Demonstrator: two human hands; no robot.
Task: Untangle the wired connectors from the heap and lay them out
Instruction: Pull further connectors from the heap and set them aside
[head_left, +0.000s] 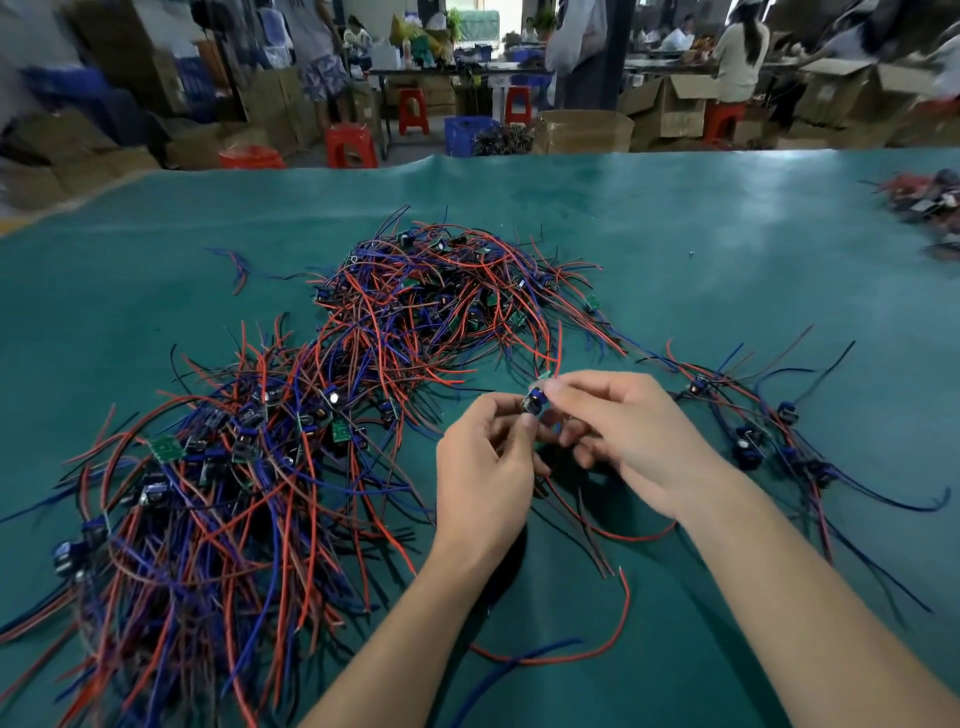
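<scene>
Working over the counter (675, 218), green mat across the whole surface. Biggest item on it is the heap (291, 426): red, blue and black leads knotted together with small green boards and dark blue connector bodies, running from the far centre down to the near left, where the frame edge cuts it off. Too tangled to count pieces.

Laid-out row (769, 431) sits to my right, well apart from the heap. I count roughly six connector bodies there; the leads overlap, so that's not exact. A second, smaller pile (924, 200) sits at the far right edge, blurred and cropped.

My left hand (485, 470) has its fingers curled, thumb and fingertips pinching the connector (534, 402) from below. My right hand (621, 434) pinches the same connector from above with thumb and forefinger, other fingers loosely bent. The part is lifted off the mat between heap and row, dark blue body with a green board edge showing. Its leads (618, 535) hang down under my palms, red and black, partly hidden by my wrists.

One red lead (587, 649) and one blue lead (519, 667) lie loose near my forearms.
</scene>
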